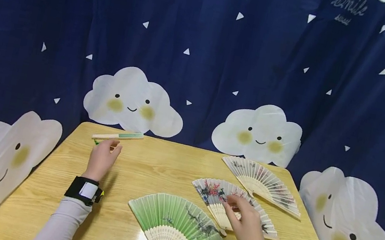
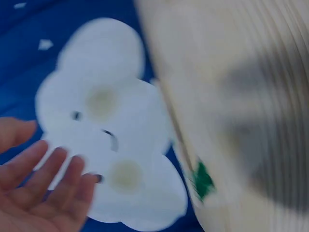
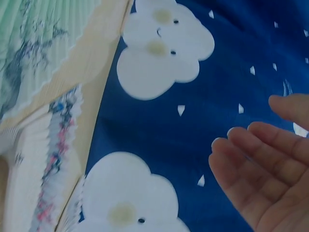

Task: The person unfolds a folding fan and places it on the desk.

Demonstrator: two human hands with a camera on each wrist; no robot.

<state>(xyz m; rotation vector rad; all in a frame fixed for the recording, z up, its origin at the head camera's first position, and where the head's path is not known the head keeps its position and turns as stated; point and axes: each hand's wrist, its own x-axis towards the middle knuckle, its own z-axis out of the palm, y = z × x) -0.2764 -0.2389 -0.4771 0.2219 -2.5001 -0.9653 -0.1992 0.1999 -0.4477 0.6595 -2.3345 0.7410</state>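
My left hand hovers above the far left of the table, empty, its fingers loosely bent. Just beyond it lies a folded hand fan with pale ribs, a green part and a green tassel. Over the right side, my empty right hand partly covers a spread floral fan with red and blue blossoms. A spread green fan with a dark branch print lies at the near middle. Behind the floral fan is another spread pale fan. In the right wrist view the relaxed fingers hold nothing.
The fans lie on a light wooden table. A dark blue curtain with white triangles and smiling clouds hangs behind and beside it. Each wrist wears a black strap.
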